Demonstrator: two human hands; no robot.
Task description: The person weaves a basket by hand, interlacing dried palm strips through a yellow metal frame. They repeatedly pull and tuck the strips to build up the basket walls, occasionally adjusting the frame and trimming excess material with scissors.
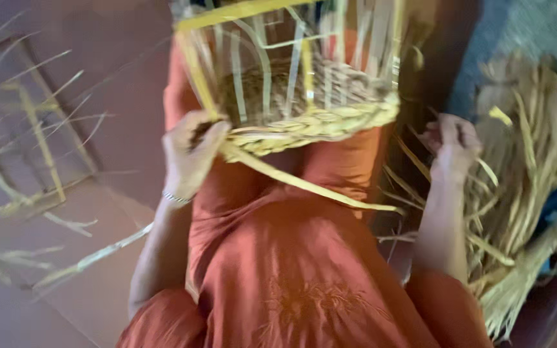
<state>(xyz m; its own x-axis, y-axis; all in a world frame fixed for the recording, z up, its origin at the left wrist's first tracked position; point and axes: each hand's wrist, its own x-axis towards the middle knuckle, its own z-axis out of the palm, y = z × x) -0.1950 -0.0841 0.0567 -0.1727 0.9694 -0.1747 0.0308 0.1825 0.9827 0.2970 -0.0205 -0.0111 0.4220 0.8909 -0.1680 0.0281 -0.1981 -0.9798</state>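
1. The left hand [191, 151] is gripping the rim of the basket [291, 77], fingers closed on its braided edge; the basket is sitting on the lap, over the orange dress [278, 270].
2. The right hand [451, 143] is reaching into the straw [523, 167] beside the lap, fingers curled around strands; a loose strip [304, 183] is trailing from the basket.

Open floor to your left, straw crowding your right

Beyond your left hand [191, 154] the floor [117, 129] lies open save a few loose strips [40, 135]; the basket [298, 84] blocks the way ahead, and your right hand [451, 145] sits against the straw pile [523, 167].
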